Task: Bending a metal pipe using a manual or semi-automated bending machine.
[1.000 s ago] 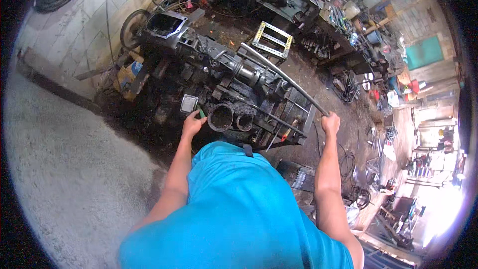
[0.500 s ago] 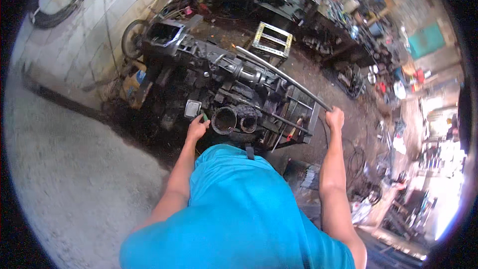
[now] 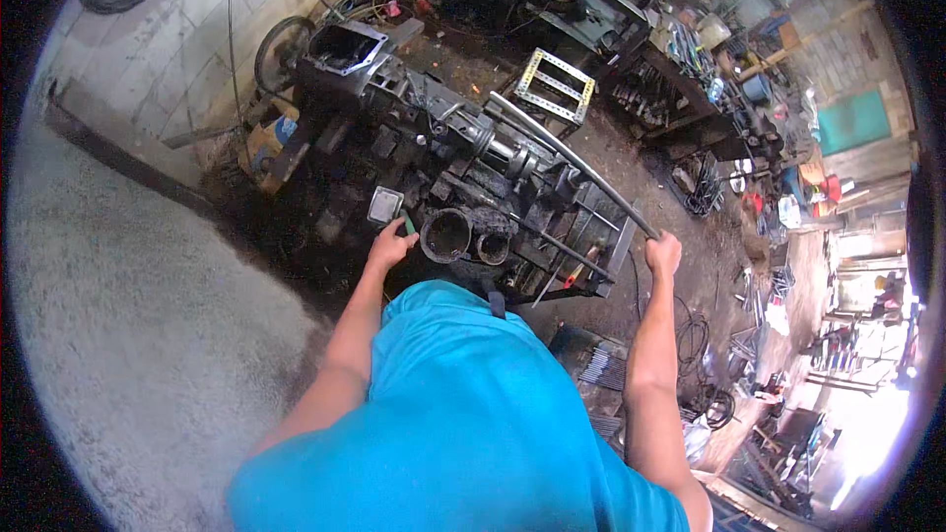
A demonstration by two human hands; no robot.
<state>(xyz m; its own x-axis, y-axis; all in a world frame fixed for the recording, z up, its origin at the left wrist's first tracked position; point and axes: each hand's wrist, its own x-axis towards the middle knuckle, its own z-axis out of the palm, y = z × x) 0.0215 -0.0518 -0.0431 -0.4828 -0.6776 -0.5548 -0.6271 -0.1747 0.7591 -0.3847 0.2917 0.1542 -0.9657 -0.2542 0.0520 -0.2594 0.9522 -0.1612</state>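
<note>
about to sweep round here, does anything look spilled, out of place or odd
Two things: dark ground with a ragged edge borders the pale concrete left of the machine, like a spill, though it may just be grime. A cable lies in loose loops right of the right forearm, where feet could catch.

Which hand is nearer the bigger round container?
Left. The left hand is just left of the bigger round container; the right hand, well to its right, holds a metal bar.
</note>
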